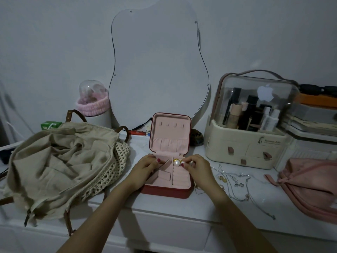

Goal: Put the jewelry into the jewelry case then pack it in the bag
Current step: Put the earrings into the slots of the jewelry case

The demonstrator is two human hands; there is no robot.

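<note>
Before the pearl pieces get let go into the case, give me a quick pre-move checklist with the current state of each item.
1. Jewelry case lid open and standing: ok.
2. Pearl earrings over the case's back right compartment: ok.
3. Right hand pinching the pearls: ok.
4. Left hand on the case's left compartments, steadying it: ok; whether it blocks a slot: cannot tell.
5. All jewelry in the case: not ok, silver chains lie on the table to its right.
6. Beige bag open to take the case: ok.
</note>
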